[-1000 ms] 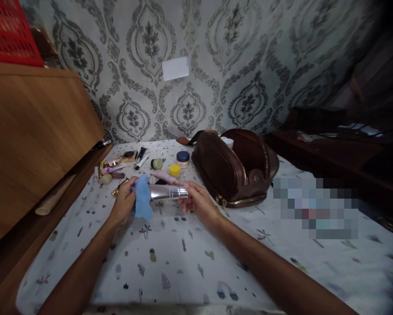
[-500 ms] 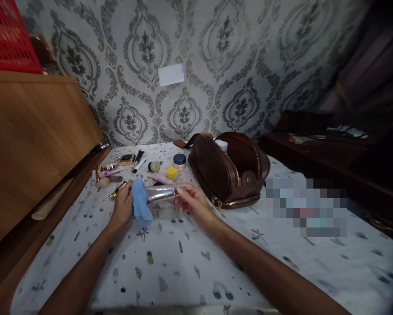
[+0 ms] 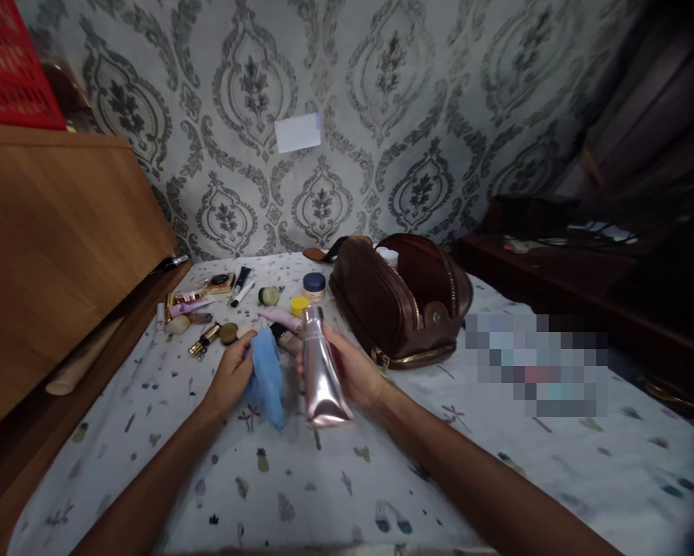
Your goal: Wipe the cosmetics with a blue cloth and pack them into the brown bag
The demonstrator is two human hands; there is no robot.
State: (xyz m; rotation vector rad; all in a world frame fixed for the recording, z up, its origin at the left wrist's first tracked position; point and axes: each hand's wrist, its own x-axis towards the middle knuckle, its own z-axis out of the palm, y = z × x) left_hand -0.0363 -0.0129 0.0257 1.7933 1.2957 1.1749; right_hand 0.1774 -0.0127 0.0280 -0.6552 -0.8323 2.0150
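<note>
In my right hand [image 3: 352, 367] is a shiny metallic pink squeeze tube [image 3: 324, 378], held upright with its flat crimped end down. My left hand [image 3: 234, 372] grips a light blue cloth [image 3: 266, 377], which hangs just left of the tube, apart from it. Behind my hands lie a pale pink tube [image 3: 280, 315], a jar with a yellow lid [image 3: 299, 306] and a jar with a dark blue lid [image 3: 313, 285]. A brown toiletry bag [image 3: 361, 297] stands unzipped to the right, with white-lidded containers [image 3: 388, 257] inside.
Several cosmetics lie at the back left, among them a gold lipstick [image 3: 204, 340], a small green jar [image 3: 269, 295] and a black tube [image 3: 241, 279]. A wooden cabinet [image 3: 62, 255] bounds the left side. A patterned wall [image 3: 323, 69] rises behind. A blurred-out patch covers something at right.
The tube has come out of the cloth and turned from lying sideways to upright in my right hand. My left hand has moved slightly right, and the cloth now hangs loose.
</note>
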